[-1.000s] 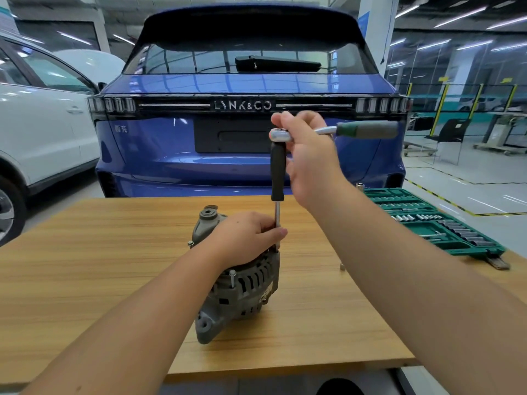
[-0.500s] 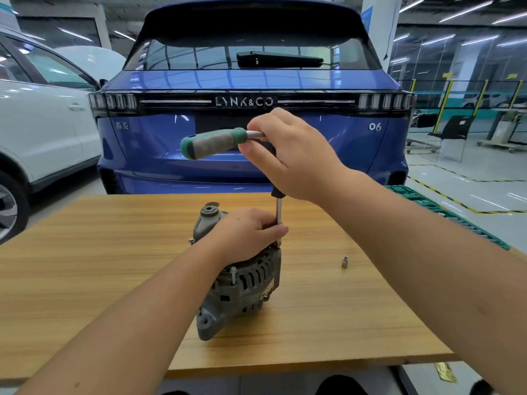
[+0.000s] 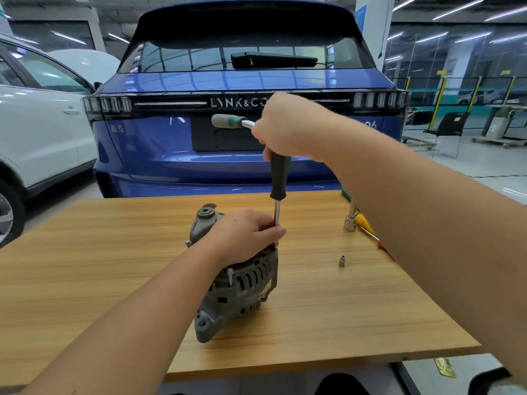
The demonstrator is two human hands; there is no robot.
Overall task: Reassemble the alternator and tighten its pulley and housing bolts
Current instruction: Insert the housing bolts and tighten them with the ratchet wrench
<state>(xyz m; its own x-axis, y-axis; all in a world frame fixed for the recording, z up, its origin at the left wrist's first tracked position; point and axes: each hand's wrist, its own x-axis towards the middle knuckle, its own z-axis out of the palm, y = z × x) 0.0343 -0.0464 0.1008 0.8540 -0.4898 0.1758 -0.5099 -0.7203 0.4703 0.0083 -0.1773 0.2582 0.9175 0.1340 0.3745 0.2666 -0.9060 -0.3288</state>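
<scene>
the alternator (image 3: pixel 238 283) sits on our wooden table (image 3: pixel 85 266), near the middle, with one end tipped up. it is grey and has slots around its side. our left hand (image 3: pixel 245 235) rests on top of it, with the fingers curled over the body and the fingertips wrapped round the thin metal shaft of the tool. that tool is a long driver (image 3: pixel 279 181) with a black grip, and it stands straight up from the alternator's far right edge. we cannot see the tip, because our left hand hides it.

our right hand (image 3: pixel 285 129) is closed around the top of the driver, where a ratchet handle (image 3: pixel 229 121) joins it. the ratchet handle has a green and grey grip and sticks out to the left.

a small silver socket (image 3: pixel 342 260) stands on the table to the right of the alternator, well apart from it. farther back lie a bigger silver piece (image 3: pixel 350 223) and a tool with yellow and red on it (image 3: pixel 368 229), partly hidden by our right arm.

behind the table is a blue car (image 3: pixel 228 155), and a white car (image 3: pixel 37 132) is on the left.
</scene>
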